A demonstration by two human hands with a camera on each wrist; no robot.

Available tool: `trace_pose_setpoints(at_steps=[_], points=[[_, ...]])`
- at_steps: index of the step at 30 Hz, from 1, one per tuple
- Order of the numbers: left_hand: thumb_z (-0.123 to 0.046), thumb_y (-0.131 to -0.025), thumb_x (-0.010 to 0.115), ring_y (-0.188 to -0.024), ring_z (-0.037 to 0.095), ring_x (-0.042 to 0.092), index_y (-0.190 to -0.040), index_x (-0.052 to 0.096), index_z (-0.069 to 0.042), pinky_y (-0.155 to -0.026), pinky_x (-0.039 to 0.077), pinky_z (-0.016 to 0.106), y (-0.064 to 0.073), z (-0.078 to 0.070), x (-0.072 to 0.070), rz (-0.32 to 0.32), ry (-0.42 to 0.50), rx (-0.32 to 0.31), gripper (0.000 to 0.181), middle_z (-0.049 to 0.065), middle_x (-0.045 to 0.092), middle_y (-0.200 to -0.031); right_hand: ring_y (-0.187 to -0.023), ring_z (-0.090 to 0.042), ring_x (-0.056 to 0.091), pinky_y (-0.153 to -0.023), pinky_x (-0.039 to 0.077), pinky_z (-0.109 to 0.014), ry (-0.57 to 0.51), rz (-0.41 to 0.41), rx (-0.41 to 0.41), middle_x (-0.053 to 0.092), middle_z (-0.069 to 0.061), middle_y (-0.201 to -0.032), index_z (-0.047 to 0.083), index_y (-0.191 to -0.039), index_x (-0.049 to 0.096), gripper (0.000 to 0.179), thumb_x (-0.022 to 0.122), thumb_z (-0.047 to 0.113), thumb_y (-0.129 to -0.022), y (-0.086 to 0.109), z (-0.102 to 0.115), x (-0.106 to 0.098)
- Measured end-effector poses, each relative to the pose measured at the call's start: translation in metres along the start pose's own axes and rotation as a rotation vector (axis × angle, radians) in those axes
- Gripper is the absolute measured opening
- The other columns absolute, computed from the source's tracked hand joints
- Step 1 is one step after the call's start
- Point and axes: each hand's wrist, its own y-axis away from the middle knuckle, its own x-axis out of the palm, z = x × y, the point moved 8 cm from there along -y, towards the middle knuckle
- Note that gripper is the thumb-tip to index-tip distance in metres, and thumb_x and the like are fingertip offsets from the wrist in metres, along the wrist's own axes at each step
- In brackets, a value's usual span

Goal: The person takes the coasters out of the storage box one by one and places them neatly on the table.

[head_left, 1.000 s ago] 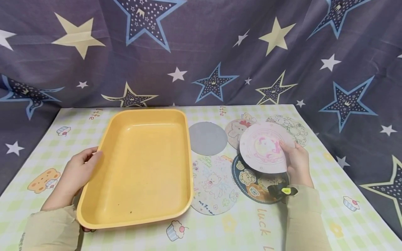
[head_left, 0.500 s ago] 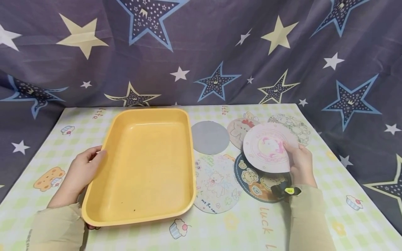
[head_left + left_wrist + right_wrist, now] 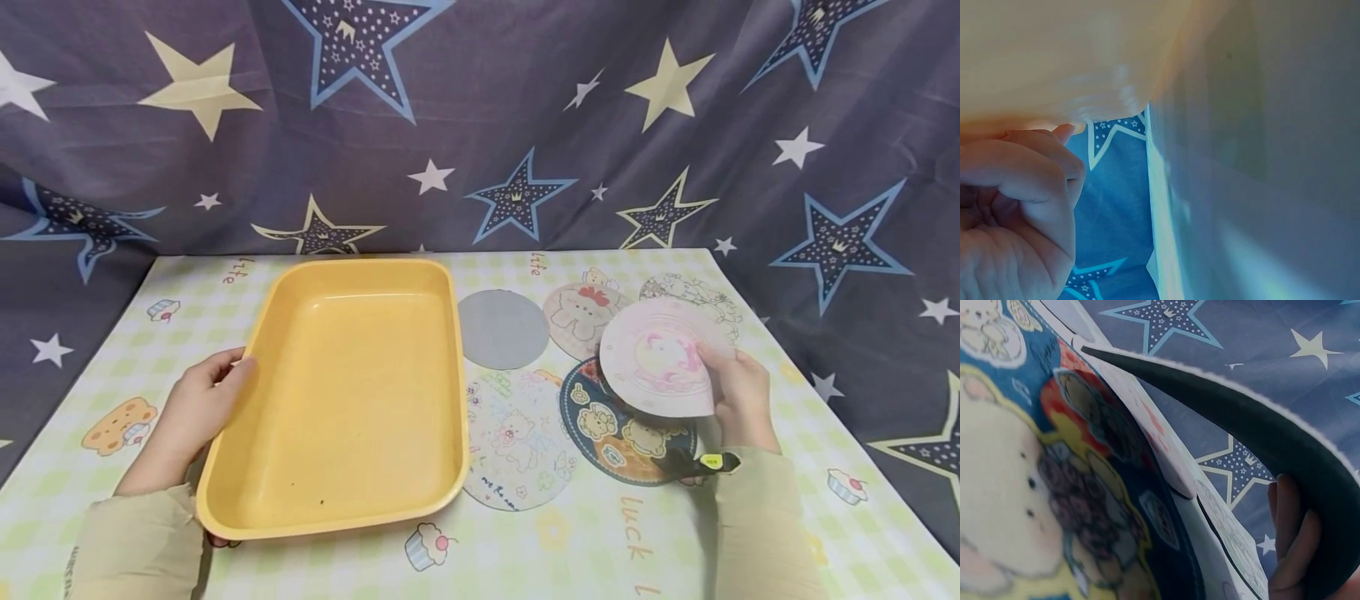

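Observation:
My left hand (image 3: pixel 197 408) grips the left side of a deep yellow rectangular tray (image 3: pixel 459 417), thumb over the rim and curled fingers below it in the left wrist view. The tray holds nothing but a few dark specks. In my right hand (image 3: pixel 742 398) is a round pink-and-white mat (image 3: pixel 645 367) with a unicorn-like picture, pinched at its right edge and bent. Its dark underside shows in the right wrist view, with my fingertips (image 3: pixel 1288 512) against it. Below the mat lies a dark blue round mat (image 3: pixel 600 433) with bear pictures, partly covered.
Several more round mats lie right of the tray: a plain grey one (image 3: pixel 502 329), a white one with coloured doodles (image 3: pixel 517 450), a pink one with a red bow (image 3: pixel 581 315) and a line-drawn one (image 3: pixel 705 292). A starry curtain (image 3: pixel 517 125) hangs behind the table.
My right hand has carried the pink-and-white mat a little to the right, uncovering more of the red-bow mat. My left hand keeps its grip on the tray; the whole view has shifted slightly.

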Motion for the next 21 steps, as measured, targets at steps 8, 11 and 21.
trace_pose_setpoints(at_steps=[8, 11, 21], points=[[-0.038, -0.106, 0.036, -0.071, -0.006, 0.051, -0.142, 0.043, 0.011, -0.059, 0.049, 0.015, 0.000, 0.000, 0.001, 0.003, 0.003, -0.004, 0.061, 0.030, 0.058, -0.116, -0.057, -0.007, 0.065, -0.054, 0.054, -0.020, -0.022, -0.009, 0.011, 0.068, 0.005, -0.065, 0.017, -0.078, 0.067, 0.017, 0.075, 0.005, -0.087, -0.003, 0.005, -0.016], [-0.038, -0.106, 0.036, -0.071, -0.006, 0.051, -0.142, 0.043, 0.011, -0.059, 0.050, 0.015, 0.000, 0.000, 0.001, 0.000, 0.008, -0.003, 0.061, 0.029, 0.058, -0.116, -0.058, -0.007, 0.065, -0.054, 0.054, -0.021, -0.016, -0.012, 0.027, 0.068, 0.005, -0.065, 0.019, -0.078, 0.067, 0.017, 0.075, 0.006, -0.087, -0.004, 0.005, -0.022], [-0.039, -0.106, 0.036, -0.072, -0.005, 0.053, -0.143, 0.044, 0.009, -0.059, 0.051, 0.016, 0.000, 0.001, 0.001, -0.001, 0.016, -0.007, 0.062, 0.028, 0.058, -0.116, -0.055, -0.008, 0.065, -0.052, 0.055, -0.022, -0.020, -0.011, 0.051, 0.067, 0.004, -0.062, 0.019, -0.072, 0.069, 0.022, 0.073, 0.002, -0.087, -0.007, 0.005, -0.043]])
